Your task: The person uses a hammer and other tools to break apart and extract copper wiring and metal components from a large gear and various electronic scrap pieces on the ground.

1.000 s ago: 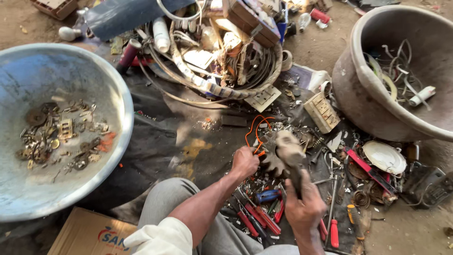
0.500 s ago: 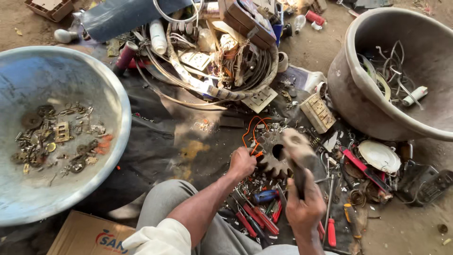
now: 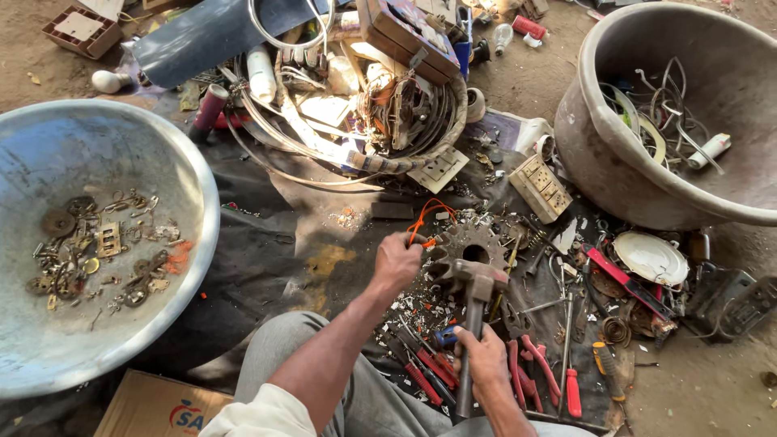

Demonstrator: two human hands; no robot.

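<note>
**Head view: hammer over toothed gear, scrap spread on dark sheet**

Item 1. My right hand is wrapped tight round the shaft of a hammer, gripped low on the handle so the head sits over the work. The head lies right at the near edge of the gear.

Item 2. My left hand is curled closed just beside a rusty toothed gear, fingers pinching something small at its left edge; what exactly, I cannot tell. The hand seems placed to steady the piece on the gear, which lies flat and serves as an anvil.

Item 3. Orange wire, looped just beyond my left hand, touching the gear's rim.

Item 4. Red-handled pliers and screwdrivers, laid near my right hand, within reach.

Item 5. Wide metal basin to my left, holding sorted small metal bits, well apart from the gear.

Item 6. Grey tub at upper right, with wire and strips inside.

Item 7. Tangle of cable and broken electrical parts beyond the gear; a beige switch plate crowds the right side.
</note>
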